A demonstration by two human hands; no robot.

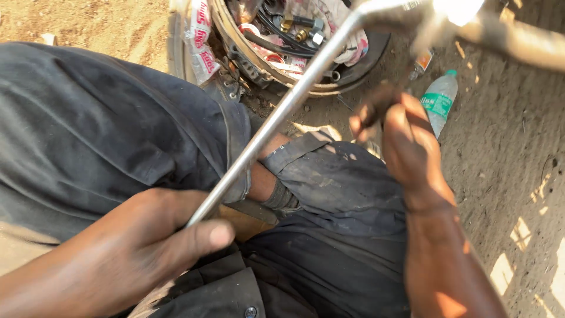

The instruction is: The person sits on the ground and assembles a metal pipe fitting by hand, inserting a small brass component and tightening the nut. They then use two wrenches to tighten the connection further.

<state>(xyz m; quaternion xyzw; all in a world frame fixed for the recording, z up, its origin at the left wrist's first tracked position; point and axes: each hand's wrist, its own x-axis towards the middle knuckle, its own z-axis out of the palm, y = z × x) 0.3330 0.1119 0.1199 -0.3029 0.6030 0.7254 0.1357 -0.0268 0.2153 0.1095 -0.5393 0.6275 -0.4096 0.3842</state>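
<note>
Now L hand clamps metal rod, R hand near.

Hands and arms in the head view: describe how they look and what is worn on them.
Both are bare: no gloves, no sleeves reaching the forearms, no watch or rings to be seen. The left hand and the right hand look smudged with dark grime, most of all on the right fingertips. Below them the person wears dusty dark trousers.
</note>
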